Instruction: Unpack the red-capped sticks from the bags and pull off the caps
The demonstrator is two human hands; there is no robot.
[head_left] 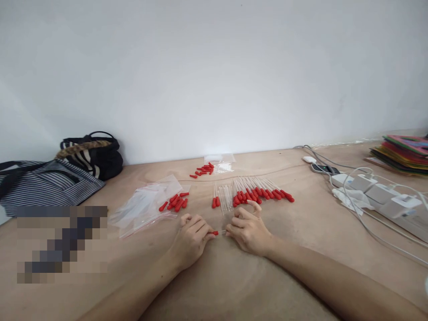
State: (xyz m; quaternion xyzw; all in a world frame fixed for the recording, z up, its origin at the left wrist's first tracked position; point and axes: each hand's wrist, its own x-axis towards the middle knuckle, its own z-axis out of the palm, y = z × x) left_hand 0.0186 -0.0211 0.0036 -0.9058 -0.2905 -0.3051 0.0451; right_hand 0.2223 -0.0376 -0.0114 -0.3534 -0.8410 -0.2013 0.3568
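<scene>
My left hand (194, 236) pinches a small red rubber bulb (215, 232), its open end facing right. Opposite it, my right hand (249, 229) is closed on a thin clear glass tube (223, 232), whose tip points at the bulb; whether they touch is hard to make out. Just beyond my hands lie several loose glass tubes (226, 198). Several droppers with red bulbs (264, 194) are fanned out to their right, and a couple more droppers (216, 202) lie to their left. Loose red bulbs (177, 203) rest near my left hand.
Clear plastic bags (143, 207) lie at left, before a striped bag (50, 183) and a black bag (103, 156). More red bulbs (203, 169) sit near the wall. White chargers on a power strip (397, 205), cables and stacked coloured sheets (401, 154) occupy the right.
</scene>
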